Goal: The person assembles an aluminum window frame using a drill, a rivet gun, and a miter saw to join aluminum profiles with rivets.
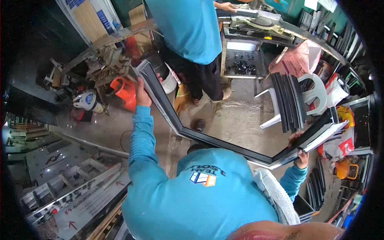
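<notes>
A black-and-silver aluminium frame [224,144] spans the space in front of my chest. Three joined sides show, and the side away from me is open. My left hand [143,94] is closed around the left side piece near its far end. On the right side piece, my right hand [302,159] grips close to the corner, with fingers showing on both sides of the profile. The long middle piece runs across just beyond my blue shirt [188,196].
Another person in a blue shirt [188,28] stands ahead at a bench with a saw [260,24]. Dark profiles [286,102] lie across a white plastic chair [316,94] at right. An orange gas cylinder [125,94] and a white bucket [169,83] stand at left.
</notes>
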The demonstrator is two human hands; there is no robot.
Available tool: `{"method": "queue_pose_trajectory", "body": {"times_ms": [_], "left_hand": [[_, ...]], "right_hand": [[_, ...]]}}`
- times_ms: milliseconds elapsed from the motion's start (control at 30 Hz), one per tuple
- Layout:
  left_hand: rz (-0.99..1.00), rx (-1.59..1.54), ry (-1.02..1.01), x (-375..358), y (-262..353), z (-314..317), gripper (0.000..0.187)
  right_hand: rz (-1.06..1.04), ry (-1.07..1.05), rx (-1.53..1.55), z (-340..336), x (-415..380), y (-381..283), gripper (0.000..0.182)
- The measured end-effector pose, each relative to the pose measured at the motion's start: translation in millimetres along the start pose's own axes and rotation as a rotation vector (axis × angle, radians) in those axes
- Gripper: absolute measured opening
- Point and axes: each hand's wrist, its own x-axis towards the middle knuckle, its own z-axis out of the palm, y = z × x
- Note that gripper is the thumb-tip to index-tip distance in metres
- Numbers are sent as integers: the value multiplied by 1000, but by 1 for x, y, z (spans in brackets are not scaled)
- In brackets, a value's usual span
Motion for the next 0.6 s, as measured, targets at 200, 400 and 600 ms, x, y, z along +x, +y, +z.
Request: {"method": "queue_pose_trajectory", "body": {"times_ms": [200,400,600], "left_hand": [[74,46,454,-6,-38,-58,59],[87,-75,665,-1,-99,-131,69],[-19,-239,758,-31,-106,-138,83]], "right_hand": [[98,-206,-55,38,6,-37,94],[-164,-766,-246,181,53,-109,64],[-263,-870,-422,208,39,-111,67]]}}
